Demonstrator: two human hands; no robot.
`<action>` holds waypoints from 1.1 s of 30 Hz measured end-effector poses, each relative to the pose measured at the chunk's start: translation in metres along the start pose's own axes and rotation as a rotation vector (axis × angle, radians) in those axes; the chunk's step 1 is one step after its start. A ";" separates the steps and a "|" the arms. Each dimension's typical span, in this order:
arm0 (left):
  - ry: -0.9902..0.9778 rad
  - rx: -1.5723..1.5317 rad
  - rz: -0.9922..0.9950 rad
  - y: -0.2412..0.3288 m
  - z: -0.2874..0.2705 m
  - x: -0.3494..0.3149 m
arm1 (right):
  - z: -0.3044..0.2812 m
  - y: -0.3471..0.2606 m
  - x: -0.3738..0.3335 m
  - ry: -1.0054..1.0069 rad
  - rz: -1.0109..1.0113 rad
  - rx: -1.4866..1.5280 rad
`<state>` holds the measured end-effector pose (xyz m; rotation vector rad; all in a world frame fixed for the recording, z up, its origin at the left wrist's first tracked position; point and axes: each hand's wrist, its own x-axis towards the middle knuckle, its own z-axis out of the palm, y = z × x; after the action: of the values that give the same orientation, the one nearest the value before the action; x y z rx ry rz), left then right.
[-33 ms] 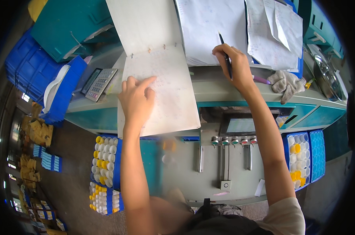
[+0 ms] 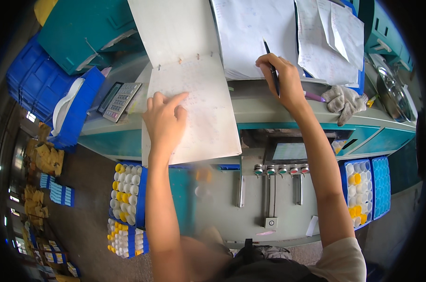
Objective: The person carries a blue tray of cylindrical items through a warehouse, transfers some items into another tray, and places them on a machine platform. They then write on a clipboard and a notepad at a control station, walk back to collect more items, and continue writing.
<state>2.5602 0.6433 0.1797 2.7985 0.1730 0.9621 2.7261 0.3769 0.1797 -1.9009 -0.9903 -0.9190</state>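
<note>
My left hand (image 2: 165, 115) rests on the lower page of an opened bound notebook (image 2: 203, 127). Its index finger stretches along faint handwritten lines while the other fingers are partly curled. In my right hand (image 2: 286, 80) is a dark pen (image 2: 272, 70), gripped between thumb and fingers. The pen's tip hovers over or touches a white sheet (image 2: 250, 33) covered in faint writing; which of the two I cannot tell. Right of that sheet, more papers (image 2: 323, 56) lie on a blue folder (image 2: 361, 77).
A calculator (image 2: 120, 101) lies left of the notebook, near blue crates (image 2: 39, 80). Past my right hand are a purple pen (image 2: 314, 96), a grey work glove (image 2: 344, 101) and a metal bowl (image 2: 389, 89). Below sit a screen (image 2: 289, 151), several knobs (image 2: 282, 169) and trays of white and yellow cups (image 2: 127, 192).
Almost nothing differs. The whole view has shifted very slightly, and both hands keep their places, the left on the notebook and the right around the pen.
</note>
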 end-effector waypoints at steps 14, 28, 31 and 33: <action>0.066 0.008 0.055 -0.001 0.002 -0.001 | -0.003 -0.004 0.002 -0.014 -0.008 0.031; 0.017 0.006 0.048 -0.001 -0.001 0.003 | -0.002 -0.005 0.002 -0.036 0.028 0.028; -0.037 -0.015 0.044 0.000 -0.007 0.005 | -0.003 -0.004 0.001 -0.035 0.016 0.030; -0.098 -0.024 0.020 0.000 -0.012 0.008 | -0.003 -0.004 0.002 -0.037 0.004 0.039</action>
<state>2.5589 0.6461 0.1942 2.8232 0.1193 0.8227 2.7226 0.3761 0.1839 -1.8922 -1.0189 -0.8593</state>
